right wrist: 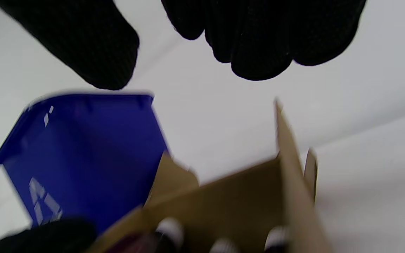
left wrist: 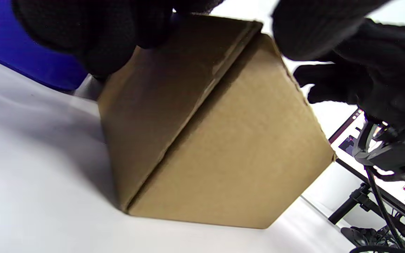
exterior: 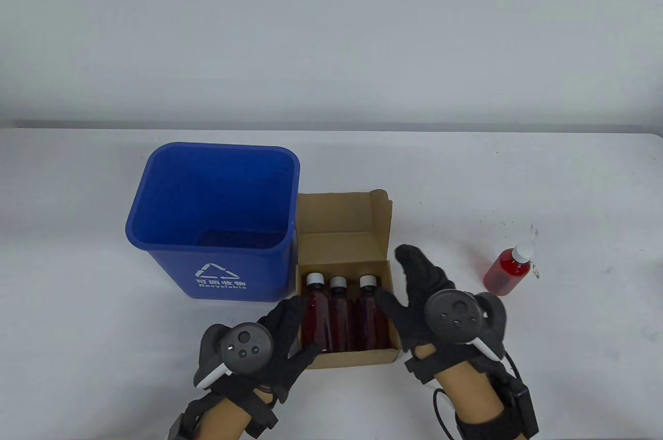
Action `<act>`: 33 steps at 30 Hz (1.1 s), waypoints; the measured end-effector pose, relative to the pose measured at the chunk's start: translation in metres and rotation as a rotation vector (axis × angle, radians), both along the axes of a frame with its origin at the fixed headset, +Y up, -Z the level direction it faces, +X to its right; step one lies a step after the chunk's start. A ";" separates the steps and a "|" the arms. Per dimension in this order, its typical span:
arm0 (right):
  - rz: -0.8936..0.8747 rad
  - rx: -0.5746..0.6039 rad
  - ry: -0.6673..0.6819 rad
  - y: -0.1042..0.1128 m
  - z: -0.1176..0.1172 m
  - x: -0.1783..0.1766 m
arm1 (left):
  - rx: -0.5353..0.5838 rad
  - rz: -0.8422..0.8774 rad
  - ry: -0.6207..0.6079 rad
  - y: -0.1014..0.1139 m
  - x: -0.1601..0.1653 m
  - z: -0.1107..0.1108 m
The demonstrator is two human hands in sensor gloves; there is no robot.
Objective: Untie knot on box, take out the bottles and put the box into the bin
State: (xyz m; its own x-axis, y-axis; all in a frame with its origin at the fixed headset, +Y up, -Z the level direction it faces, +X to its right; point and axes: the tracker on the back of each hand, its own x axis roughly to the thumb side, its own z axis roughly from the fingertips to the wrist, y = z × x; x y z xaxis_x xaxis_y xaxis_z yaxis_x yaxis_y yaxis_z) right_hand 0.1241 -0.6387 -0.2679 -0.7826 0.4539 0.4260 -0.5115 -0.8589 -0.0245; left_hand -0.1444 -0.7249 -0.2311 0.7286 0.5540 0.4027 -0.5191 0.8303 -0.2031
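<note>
The brown cardboard box [exterior: 342, 217] sits right of the blue bin [exterior: 212, 212] with its lid folded back. Three red-filled bottles [exterior: 339, 315] with white caps lie side by side in it. My left hand [exterior: 298, 328] holds the box's near left corner, fingers [left wrist: 93, 38] over the left wall and thumb at the front wall. My right hand [exterior: 399, 279] hovers over the box's right side, fingers [right wrist: 258, 42] spread and holding nothing. In the right wrist view the bottle caps [right wrist: 169, 230] show below that hand. I see no string.
A fourth red bottle [exterior: 507, 271] lies on the white table [exterior: 570, 201] to the right, with small dark specks beside it. The bin [right wrist: 83, 151] touches the box's left wall. A screen and cables [left wrist: 381, 151] show beyond the table edge.
</note>
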 end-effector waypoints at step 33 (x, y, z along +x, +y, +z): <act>0.143 -0.944 0.102 -0.077 -0.059 -0.081 | -0.059 -0.134 -0.045 0.007 0.009 -0.007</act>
